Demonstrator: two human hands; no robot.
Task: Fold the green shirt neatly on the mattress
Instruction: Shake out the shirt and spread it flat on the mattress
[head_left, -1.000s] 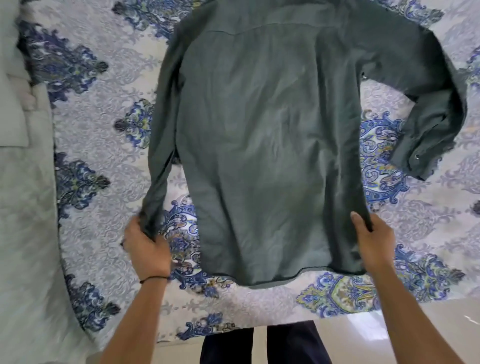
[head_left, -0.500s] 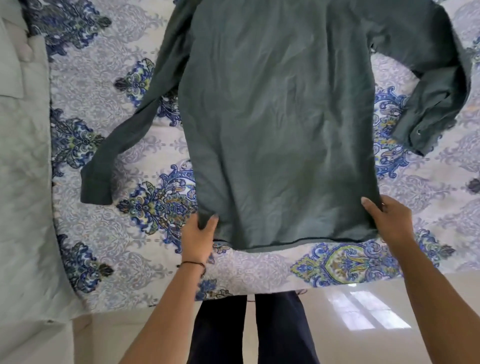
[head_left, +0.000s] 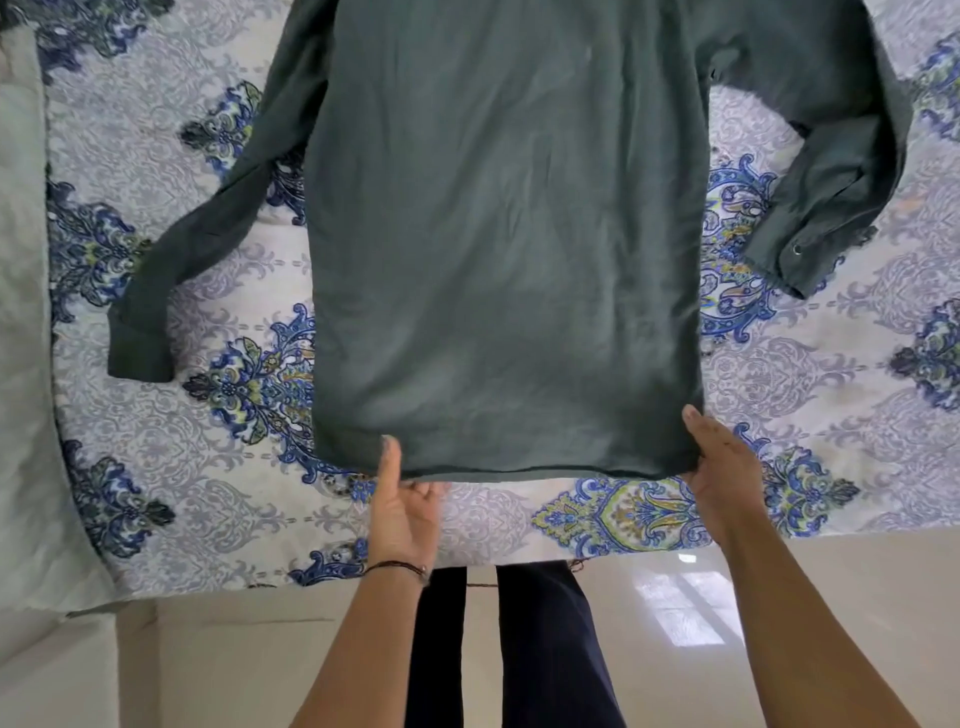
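The dark green shirt (head_left: 509, 249) lies spread back-up on the patterned mattress (head_left: 208, 467), its hem toward me. Its left sleeve (head_left: 171, 280) stretches out down-left, cuff flat on the sheet. The right sleeve (head_left: 841, 171) bends back toward the body, cuff near the right side. My left hand (head_left: 402, 512) is at the hem a little in from the lower-left corner, thumb on top of the cloth and fingers curled under the edge. My right hand (head_left: 724, 478) pinches the lower-right corner of the hem.
A pale grey-green quilt (head_left: 26, 364) borders the mattress on the left. The mattress edge runs just below my hands, with glossy cream floor (head_left: 779, 623) beyond it. My dark trouser legs (head_left: 519, 649) stand against that edge.
My left hand let go of the left sleeve, which now lies out to the left, and moved right to the hem. The shirt body has been drawn flatter and wider. My right hand kept its corner.
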